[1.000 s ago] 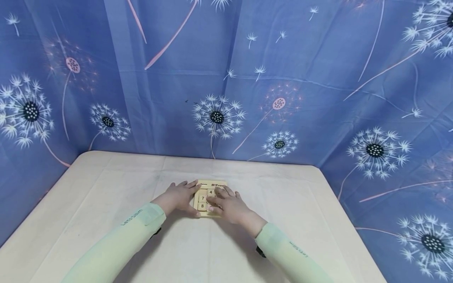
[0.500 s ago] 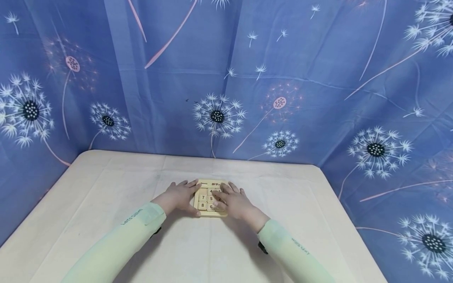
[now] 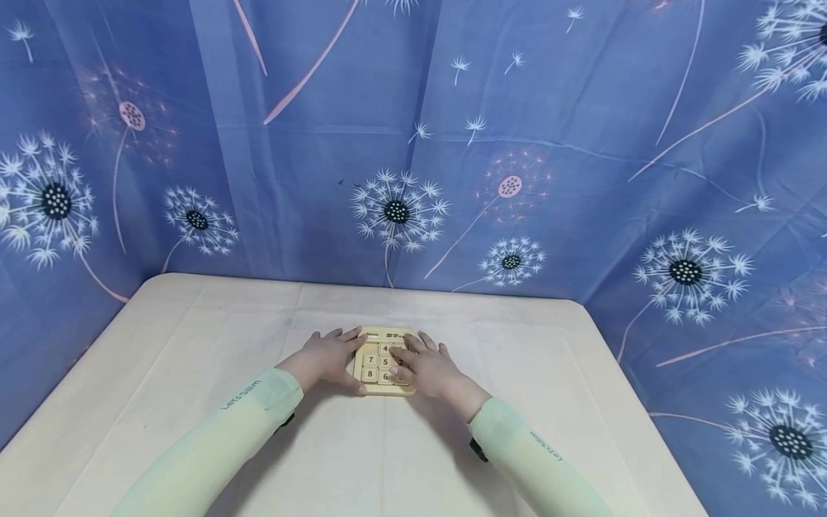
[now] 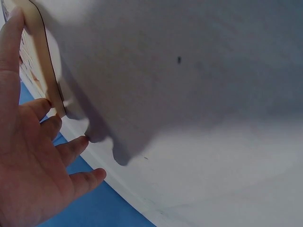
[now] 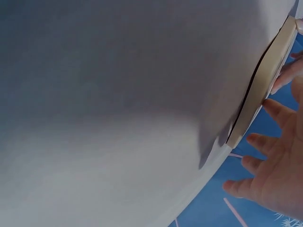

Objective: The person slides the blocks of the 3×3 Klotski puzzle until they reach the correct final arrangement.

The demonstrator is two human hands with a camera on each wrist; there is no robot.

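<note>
Where the head camera looks down, a yellow number board (image 3: 389, 391) lies flat on the cream tabletop (image 3: 381, 459), between the person's two hands. The left hand (image 3: 331, 362) spans the board's left edge, fingers spread, thumb at the near left corner and a fingertip at the far left corner. The right hand (image 3: 431, 370) lies over the board's right side, fingers spread across the number tiles (image 3: 385, 362); 4, 5, 6, 7 and 8 can be read, while the tiles beneath the fingers are partly hidden. Pale green sleeves (image 3: 220, 431) run down on the board's near side, and beyond its far side hangs a blue dandelion-print cloth (image 3: 310, 172).

From the left wrist, the board's side wall stands in profile. The left thumb rests on the near end of its rim, a finger touches the wall close to the far end, and the remaining fingers fan out past it. A dark speck (image 4: 179, 60) marks the tabletop well apart from the board.

From the right wrist, one right fingertip meets the board's edge and other fingers splay outward beside it; whether any finger presses a tile cannot be told.
</note>
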